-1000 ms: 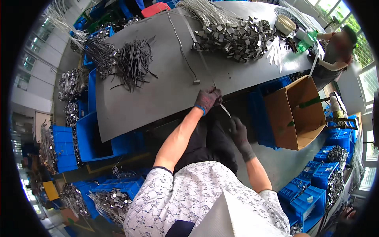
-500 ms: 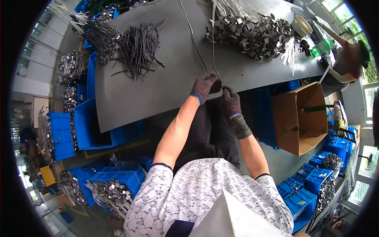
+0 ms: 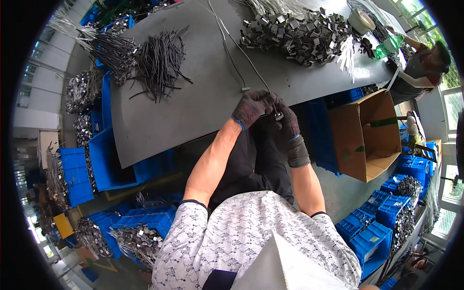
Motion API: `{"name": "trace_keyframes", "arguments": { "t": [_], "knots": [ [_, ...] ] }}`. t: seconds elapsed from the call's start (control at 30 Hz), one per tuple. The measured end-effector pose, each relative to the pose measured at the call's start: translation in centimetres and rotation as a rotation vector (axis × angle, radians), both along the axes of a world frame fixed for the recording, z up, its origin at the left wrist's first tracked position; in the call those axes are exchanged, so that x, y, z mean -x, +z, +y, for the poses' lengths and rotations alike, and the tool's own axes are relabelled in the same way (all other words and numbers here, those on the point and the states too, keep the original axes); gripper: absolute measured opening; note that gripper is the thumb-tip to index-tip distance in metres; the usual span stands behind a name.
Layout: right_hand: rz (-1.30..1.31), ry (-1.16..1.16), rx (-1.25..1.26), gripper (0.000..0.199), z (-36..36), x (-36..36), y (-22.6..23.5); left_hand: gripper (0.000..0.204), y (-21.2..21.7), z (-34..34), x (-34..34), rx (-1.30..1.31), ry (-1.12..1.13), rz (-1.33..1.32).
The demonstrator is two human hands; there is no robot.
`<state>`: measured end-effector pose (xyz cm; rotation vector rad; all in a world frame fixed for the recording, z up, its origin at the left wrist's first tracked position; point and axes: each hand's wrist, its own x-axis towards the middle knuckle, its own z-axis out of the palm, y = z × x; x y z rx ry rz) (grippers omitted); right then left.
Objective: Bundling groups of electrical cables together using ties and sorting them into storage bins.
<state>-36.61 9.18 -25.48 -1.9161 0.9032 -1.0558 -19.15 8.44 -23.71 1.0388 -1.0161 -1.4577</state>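
At the table's near edge, I am seeing the left hand (image 3: 251, 109) gripping a grey cable (image 3: 241, 51) in its closed fingers. Beside it at three o'clock, the right hand (image 3: 289, 119) is keeping its fingers curled by a small metal piece (image 3: 279, 116); whether they are pinching it, I cannot tell. From the hands, the cable is running toward eleven o'clock over the table (image 3: 208, 104), and a small block (image 3: 245, 89) is lying there just beyond the left hand. Between three and four o'clock, an open cardboard box (image 3: 347, 140) is standing. Dark wires (image 3: 162, 65) are lying at ten o'clock, and metal clips (image 3: 297, 37) are heaping up at one. Farther, toward two o'clock, a co-worker (image 3: 408, 88) is holding an arm near a green bottle (image 3: 389, 47).
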Motion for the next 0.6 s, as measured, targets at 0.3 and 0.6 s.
{"name": "trace_keyframes", "arguments": {
  "t": [0.3,0.6],
  "knots": [
    [0.116,-0.079,-0.131,0.044,-4.7,-3.0,-5.3,0.023,-1.8,-0.8,-3.6,0.003,0.038,-0.258],
    [-0.023,-0.624,-0.375,0.057,-25.1,-4.5,-2.7,0.039,-5.8,-5.4,-13.1,-0.149,0.049,-1.156]
  ]
}}
